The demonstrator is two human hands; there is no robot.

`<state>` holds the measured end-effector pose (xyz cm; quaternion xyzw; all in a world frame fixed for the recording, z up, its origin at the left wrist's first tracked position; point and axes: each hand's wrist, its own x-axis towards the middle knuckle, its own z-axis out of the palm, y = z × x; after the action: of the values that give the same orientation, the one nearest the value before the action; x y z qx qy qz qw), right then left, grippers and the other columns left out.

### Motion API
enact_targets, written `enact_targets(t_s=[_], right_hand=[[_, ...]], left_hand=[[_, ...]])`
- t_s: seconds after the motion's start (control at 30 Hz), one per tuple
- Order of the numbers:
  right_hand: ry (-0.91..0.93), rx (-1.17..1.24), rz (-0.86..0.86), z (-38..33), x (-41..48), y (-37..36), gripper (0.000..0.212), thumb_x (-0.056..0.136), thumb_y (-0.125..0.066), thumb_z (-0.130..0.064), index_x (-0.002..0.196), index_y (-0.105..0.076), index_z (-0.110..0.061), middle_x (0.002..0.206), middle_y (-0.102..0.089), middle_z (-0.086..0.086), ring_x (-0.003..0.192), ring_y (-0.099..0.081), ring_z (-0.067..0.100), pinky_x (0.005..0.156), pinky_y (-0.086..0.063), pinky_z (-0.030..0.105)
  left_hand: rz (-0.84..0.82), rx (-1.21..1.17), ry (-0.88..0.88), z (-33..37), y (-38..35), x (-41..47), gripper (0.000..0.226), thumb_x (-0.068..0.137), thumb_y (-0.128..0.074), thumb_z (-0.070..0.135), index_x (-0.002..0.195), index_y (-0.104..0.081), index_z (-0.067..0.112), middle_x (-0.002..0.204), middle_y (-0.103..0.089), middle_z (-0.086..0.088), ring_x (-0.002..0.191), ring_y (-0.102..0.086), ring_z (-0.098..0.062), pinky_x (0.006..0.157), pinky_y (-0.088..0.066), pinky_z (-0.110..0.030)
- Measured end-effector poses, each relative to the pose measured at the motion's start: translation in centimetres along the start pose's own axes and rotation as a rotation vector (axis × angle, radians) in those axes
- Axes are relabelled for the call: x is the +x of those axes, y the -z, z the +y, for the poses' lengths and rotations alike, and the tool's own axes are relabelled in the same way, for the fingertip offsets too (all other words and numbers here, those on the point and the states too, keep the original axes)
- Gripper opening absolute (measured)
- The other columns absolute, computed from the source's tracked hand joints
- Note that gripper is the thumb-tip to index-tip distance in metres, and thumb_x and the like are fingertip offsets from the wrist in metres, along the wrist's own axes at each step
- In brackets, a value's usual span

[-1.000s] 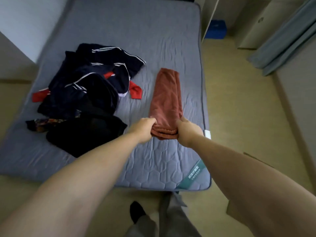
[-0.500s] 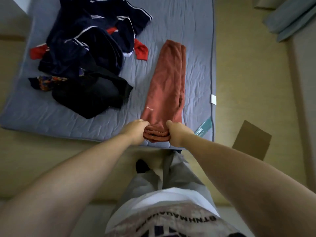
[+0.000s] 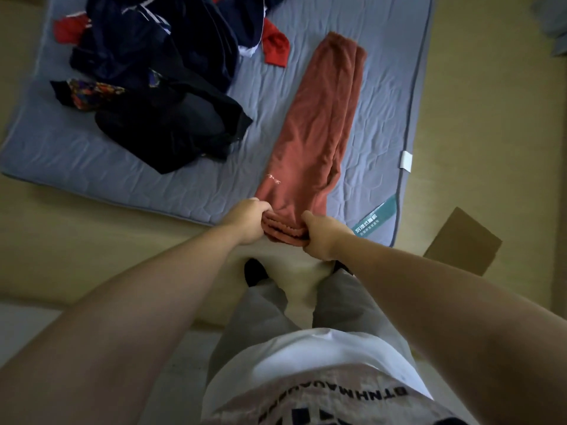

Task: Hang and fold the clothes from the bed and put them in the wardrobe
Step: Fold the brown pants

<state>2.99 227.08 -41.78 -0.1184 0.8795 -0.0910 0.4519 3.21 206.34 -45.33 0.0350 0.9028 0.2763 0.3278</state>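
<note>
Rust-red trousers [image 3: 316,124] lie folded lengthwise on the grey-blue mattress [image 3: 380,96], stretched out away from me. Their near end hangs just past the mattress's front edge. My left hand [image 3: 247,220] grips the left side of that end and my right hand [image 3: 322,236] grips the right side. A heap of dark clothes [image 3: 159,87] lies on the mattress to the left: navy pieces with white stripes, black garments, red parts and a patterned piece.
The mattress lies on a beige floor. A flat piece of brown cardboard [image 3: 460,240] lies on the floor to the right of the mattress corner. My legs in grey trousers [image 3: 276,308] and dark socks stand right at the mattress's front edge.
Both hands have pulled the trousers' near end back toward me, past the mattress's front edge, so the trousers lie stretched longer. My view has tilted further down.
</note>
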Motion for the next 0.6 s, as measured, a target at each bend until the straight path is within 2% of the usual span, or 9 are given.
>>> enact_targets(t_s=[0.1, 0.17, 0.33, 0.5, 0.6], right_hand=[[0.079, -0.056, -0.146, 1.9, 1.6, 1.0, 0.054, 0.083, -0.066, -0.021, 0.133, -0.045, -0.020, 0.127, -0.060, 0.011, 0.115, -0.059, 0.033, 0.088, -0.049, 0.035], [0.107, -0.092, -0.186, 3.4, 2.5, 2.6, 0.054, 0.090, -0.063, -0.016, 0.141, -0.047, -0.012, 0.135, -0.057, 0.013, 0.124, -0.055, 0.032, 0.095, -0.043, 0.032], [0.057, -0.071, -0.097, 9.6, 6.3, 6.4, 0.049, 0.093, -0.050, -0.008, 0.142, -0.045, -0.008, 0.137, -0.055, 0.018, 0.124, -0.054, 0.036, 0.097, -0.048, 0.037], [0.011, -0.151, -0.095, 16.4, 11.4, 11.7, 0.047, 0.094, -0.050, -0.011, 0.141, -0.043, -0.005, 0.139, -0.052, 0.019, 0.127, -0.052, 0.037, 0.097, -0.046, 0.036], [-0.061, -0.235, -0.086, 18.7, 14.3, 15.2, 0.041, 0.097, -0.047, -0.009, 0.137, -0.043, 0.001, 0.138, -0.052, 0.019, 0.126, -0.053, 0.037, 0.094, -0.045, 0.034]], left_hand=[[-0.028, 0.014, 0.062, 0.8, -0.5, 1.3, 0.023, 0.084, -0.059, 0.017, 0.103, -0.071, 0.022, 0.109, -0.057, -0.004, 0.101, -0.058, -0.024, 0.088, -0.051, -0.039], [-0.041, 0.034, 0.102, 1.8, -1.0, 2.5, 0.023, 0.082, -0.062, 0.017, 0.103, -0.071, 0.022, 0.110, -0.057, -0.003, 0.102, -0.060, -0.023, 0.089, -0.051, -0.036], [-0.013, 0.121, 0.211, 5.2, -2.5, 6.8, 0.027, 0.090, -0.053, 0.014, 0.111, -0.068, 0.019, 0.121, -0.059, -0.009, 0.112, -0.059, -0.030, 0.098, -0.049, -0.040], [-0.139, 0.234, 0.448, 7.3, -3.2, 11.9, 0.028, 0.085, -0.059, 0.010, 0.112, -0.066, 0.016, 0.123, -0.061, -0.010, 0.111, -0.061, -0.031, 0.094, -0.051, -0.037], [-0.214, 0.115, 0.538, 9.1, -2.2, 14.8, 0.028, 0.085, -0.061, 0.015, 0.111, -0.068, 0.011, 0.117, -0.068, -0.012, 0.104, -0.066, -0.027, 0.088, -0.054, -0.031]])
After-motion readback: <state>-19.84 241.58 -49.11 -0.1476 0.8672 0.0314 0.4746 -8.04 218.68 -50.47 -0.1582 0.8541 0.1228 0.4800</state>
